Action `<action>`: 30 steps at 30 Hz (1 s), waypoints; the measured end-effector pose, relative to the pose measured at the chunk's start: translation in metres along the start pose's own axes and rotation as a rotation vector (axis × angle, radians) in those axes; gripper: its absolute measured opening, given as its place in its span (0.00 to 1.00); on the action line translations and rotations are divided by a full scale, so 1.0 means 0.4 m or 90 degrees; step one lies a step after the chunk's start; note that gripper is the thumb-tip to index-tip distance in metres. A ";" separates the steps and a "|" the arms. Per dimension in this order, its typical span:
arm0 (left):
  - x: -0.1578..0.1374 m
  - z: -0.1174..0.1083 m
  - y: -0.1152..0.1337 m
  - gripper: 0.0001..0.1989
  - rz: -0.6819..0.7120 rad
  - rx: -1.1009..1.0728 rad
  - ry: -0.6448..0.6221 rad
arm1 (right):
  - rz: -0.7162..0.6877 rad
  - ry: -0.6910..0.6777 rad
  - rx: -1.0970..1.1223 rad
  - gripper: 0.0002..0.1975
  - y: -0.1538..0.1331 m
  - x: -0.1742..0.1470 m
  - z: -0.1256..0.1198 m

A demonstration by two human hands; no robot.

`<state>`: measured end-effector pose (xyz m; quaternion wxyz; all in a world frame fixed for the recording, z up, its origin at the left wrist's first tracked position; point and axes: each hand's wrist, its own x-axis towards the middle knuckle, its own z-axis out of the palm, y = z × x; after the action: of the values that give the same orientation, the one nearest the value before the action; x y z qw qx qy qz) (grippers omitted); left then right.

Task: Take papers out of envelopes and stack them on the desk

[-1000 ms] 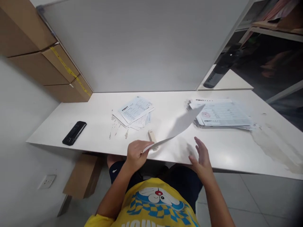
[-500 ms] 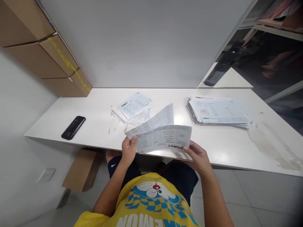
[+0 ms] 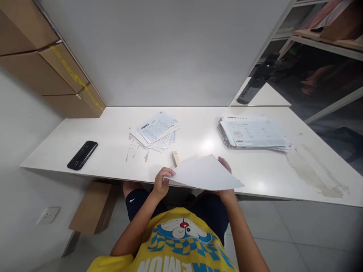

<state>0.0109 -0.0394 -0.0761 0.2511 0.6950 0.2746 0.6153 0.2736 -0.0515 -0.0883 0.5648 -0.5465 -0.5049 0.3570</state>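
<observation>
Between my hands is a sheet of paper [image 3: 204,173], its blank white side facing up, held over the table's front edge. My left hand [image 3: 162,182] pinches its left corner. My right hand [image 3: 227,181] grips the right side, its palm and some fingers hidden beneath the sheet. Just beyond the paper lies a small pale wooden-looking block [image 3: 176,159]. Farther back is a loose, fanned pile of printed sheets [image 3: 158,128]. On the right sits a thicker stack of printed papers [image 3: 255,132], with a red stamp on its top sheet.
A black phone [image 3: 82,155] lies on the white table [image 3: 113,151] at the left. Cardboard boxes [image 3: 59,75] are piled at the back left, and another box [image 3: 92,207] stands below the table. A dark bottle [image 3: 256,85] appears at the back right. A dried stain marks the right side.
The two printed sheets in my hands have given way to a blank side facing up. My right hand has moved underneath, and the small block has come into view. The camera view shifted slightly.
</observation>
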 end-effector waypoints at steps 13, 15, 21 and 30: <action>-0.039 0.059 0.039 0.13 -0.183 0.048 0.133 | 0.004 0.085 0.022 0.13 -0.035 -0.047 -0.017; -0.027 0.063 0.063 0.13 -0.221 0.076 0.123 | 0.022 0.087 0.002 0.13 -0.020 -0.059 -0.032; -0.036 0.038 0.133 0.25 -0.296 0.072 0.070 | 0.212 -0.026 0.001 0.15 -0.035 -0.087 -0.137; -0.019 0.036 0.083 0.14 -0.312 0.444 -0.106 | 0.400 -0.071 -0.015 0.18 -0.059 -0.044 -0.168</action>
<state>0.0268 -0.0687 -0.0604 0.1608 0.6999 0.6016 0.3499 0.3304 -0.0893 -0.0612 0.3917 -0.6618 -0.3457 0.5376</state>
